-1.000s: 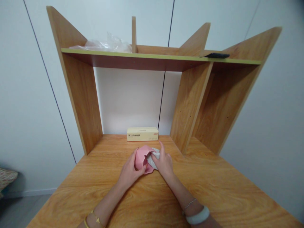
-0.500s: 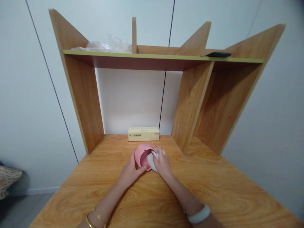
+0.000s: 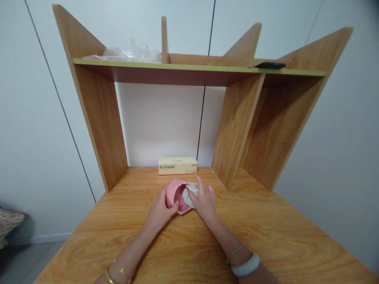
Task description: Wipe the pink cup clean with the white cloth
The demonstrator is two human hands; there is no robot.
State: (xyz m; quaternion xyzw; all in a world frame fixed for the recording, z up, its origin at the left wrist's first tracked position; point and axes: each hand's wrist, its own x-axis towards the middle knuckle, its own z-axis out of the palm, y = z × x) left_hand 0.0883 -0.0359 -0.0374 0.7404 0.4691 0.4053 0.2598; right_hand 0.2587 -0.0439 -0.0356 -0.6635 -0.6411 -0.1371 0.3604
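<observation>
Wiping carries on: the grey cloth [image 3: 188,193] has shifted round inside the pink bowl [image 3: 173,192]. Left hand [image 3: 158,211] cups the bowl, right hand [image 3: 204,202] clutches the cloth.

Lit brightly, softly and evenly from above. Darkens under the upper shelf [image 3: 177,77] and deep in the right compartment [image 3: 275,130]. Casts only a faint, blurred shadow on the desk [image 3: 266,236] beside the left hand [image 3: 158,211] and right hand [image 3: 204,201]. Shows the pink bowl [image 3: 173,193] and grey cloth [image 3: 189,193] fairly sharp at centre, with shade inside the bowl. Glints weakly on the crumpled plastic [image 3: 130,53]. Bends the side panels outward toward the edges and softens at the corners.
</observation>
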